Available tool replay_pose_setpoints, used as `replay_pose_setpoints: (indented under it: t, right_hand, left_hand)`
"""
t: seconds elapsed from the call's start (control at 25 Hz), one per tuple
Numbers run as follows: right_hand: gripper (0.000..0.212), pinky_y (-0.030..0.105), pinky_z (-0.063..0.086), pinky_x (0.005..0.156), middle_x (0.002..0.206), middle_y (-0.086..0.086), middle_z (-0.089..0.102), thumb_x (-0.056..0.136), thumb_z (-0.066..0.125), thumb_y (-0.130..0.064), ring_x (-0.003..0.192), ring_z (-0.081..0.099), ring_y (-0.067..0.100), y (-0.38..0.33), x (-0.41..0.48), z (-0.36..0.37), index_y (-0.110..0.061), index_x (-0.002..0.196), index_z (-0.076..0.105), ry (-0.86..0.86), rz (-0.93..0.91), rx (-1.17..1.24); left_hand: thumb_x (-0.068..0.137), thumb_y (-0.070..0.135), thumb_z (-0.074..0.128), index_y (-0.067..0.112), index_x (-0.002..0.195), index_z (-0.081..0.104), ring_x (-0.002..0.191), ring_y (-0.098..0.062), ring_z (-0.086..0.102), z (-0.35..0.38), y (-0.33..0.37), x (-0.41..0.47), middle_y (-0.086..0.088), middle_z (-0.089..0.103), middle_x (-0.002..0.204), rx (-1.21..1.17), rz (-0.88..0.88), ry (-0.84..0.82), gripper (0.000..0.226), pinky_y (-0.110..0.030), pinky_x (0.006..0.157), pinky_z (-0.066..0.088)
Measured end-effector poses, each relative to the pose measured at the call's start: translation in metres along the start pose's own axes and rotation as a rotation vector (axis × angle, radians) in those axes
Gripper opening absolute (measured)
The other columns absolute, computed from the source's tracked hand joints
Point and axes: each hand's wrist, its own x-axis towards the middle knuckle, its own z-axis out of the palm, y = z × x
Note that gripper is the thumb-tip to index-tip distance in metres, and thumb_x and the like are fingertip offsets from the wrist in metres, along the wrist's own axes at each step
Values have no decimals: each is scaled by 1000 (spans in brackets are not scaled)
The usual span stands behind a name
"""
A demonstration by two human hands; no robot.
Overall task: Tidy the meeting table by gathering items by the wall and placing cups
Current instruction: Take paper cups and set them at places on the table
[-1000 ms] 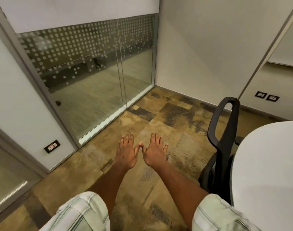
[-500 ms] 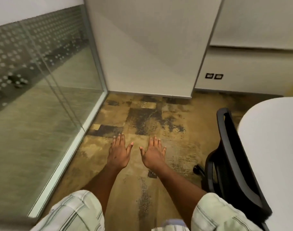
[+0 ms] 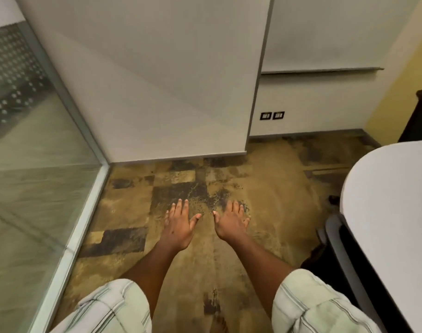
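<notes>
Head view: left hand (image 3: 178, 227) and right hand (image 3: 231, 224) are held palms down over the carpet (image 3: 277, 200), fingers straight and spread, nothing gripped, thumbs near but apart. The meeting table (image 3: 397, 200) is seen at the right edge, a black chair (image 3: 349, 255) tucked against it.

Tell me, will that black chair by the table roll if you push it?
Probably it rolls: the black chair looks like an office kind, likely wheeled. The carpet would likely slow it. It sits tight against the white table, so it probably can't go that way.
</notes>
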Motion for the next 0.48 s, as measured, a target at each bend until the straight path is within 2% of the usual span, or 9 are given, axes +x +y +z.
replay_pose_setpoints:
  t: [0.08, 0.16, 0.36, 0.48]
  right_hand:
    - [72, 57, 4, 117, 162, 9, 0, 98, 29, -53, 148, 0, 30, -2, 64, -26, -12, 152, 6, 39, 39, -3]
    - [71, 56, 4, 116, 162, 9, 1, 98, 30, -52, 148, 0, 30, -6, 91, -45, -12, 152, 7, 53, 50, 9]
    - [72, 57, 5, 116, 162, 7, 2, 97, 30, -54, 148, 2, 28, 0, 196, -68, -13, 152, 9, 108, 152, 50]
    - [73, 57, 5, 116, 162, 7, 2, 97, 31, -54, 148, 2, 28, 8, 284, -78, -12, 152, 9, 187, 305, 103]
  left_hand:
    - [93, 60, 21, 16, 150, 10, 147, -26, 5, 0, 15, 70, -9, 7, 160, -29, 23, 36, 73, -43, 120, 10]
    - [94, 57, 23, 14, 150, 11, 147, -27, 7, -11, 32, 103, -10, 10, 159, -54, 77, 72, 71, -43, 120, 12]
    - [95, 56, 23, 16, 151, 8, 148, -24, 6, 6, 69, 234, -8, 11, 159, -86, 197, -14, 70, -41, 121, 10]
    - [94, 58, 21, 17, 151, 7, 148, -22, 4, 29, 95, 343, -6, 12, 159, -63, 346, -84, 71, -40, 121, 8]
